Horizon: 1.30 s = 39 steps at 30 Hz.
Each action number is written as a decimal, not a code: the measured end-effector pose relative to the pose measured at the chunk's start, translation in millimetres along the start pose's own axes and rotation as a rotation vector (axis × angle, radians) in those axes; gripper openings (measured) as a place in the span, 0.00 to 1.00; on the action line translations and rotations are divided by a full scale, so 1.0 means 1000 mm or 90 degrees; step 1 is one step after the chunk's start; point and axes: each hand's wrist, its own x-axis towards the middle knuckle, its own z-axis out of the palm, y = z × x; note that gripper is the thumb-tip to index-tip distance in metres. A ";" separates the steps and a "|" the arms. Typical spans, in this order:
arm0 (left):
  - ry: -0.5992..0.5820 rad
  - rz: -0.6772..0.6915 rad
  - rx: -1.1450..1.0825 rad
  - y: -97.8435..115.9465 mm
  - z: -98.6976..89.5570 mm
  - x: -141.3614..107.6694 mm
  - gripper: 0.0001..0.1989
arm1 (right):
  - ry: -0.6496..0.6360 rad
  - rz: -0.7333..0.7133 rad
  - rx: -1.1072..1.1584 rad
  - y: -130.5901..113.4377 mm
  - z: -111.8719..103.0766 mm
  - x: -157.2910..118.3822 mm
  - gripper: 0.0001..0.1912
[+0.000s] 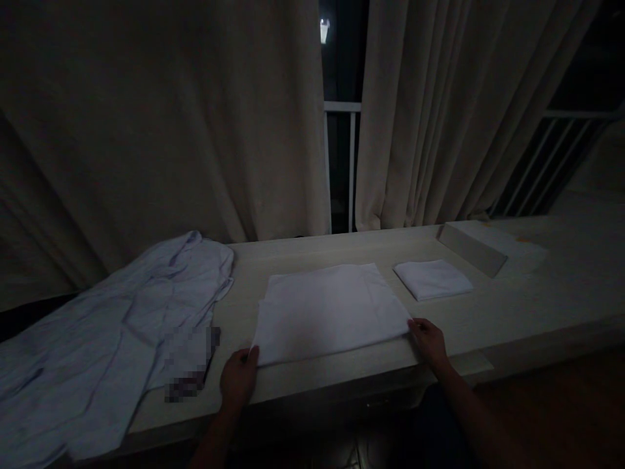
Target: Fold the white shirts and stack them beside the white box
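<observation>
1 rumpled pale garment lies leftmost on the counter. Next, the left hand pinches the near-left corner of the white cloth, which lies flat between and beyond both hands, neither nearer. Its long axis runs sideways, right end angled slightly away. The right hand pinches its near-right corner; 1 smaller folded cloth lies beyond.

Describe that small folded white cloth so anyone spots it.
On the long pale table, find the wide white cloth between left hand and right hand. The small folded white cloth lies right of it, near the pale rectangular box: smaller than the held cloth, untouched.
</observation>
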 end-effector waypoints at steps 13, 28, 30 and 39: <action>0.034 0.049 0.071 -0.007 0.008 0.000 0.24 | 0.003 -0.019 -0.148 0.002 0.012 0.003 0.24; 0.047 -0.024 -0.021 0.005 -0.001 -0.002 0.26 | -0.029 0.056 0.155 -0.018 0.004 -0.002 0.26; 0.030 -0.044 -0.041 0.007 -0.004 -0.004 0.25 | -0.036 0.055 0.128 -0.015 0.005 0.000 0.24; 0.015 -0.077 0.046 0.009 -0.003 -0.008 0.19 | 0.015 0.009 -0.236 -0.004 0.011 -0.001 0.22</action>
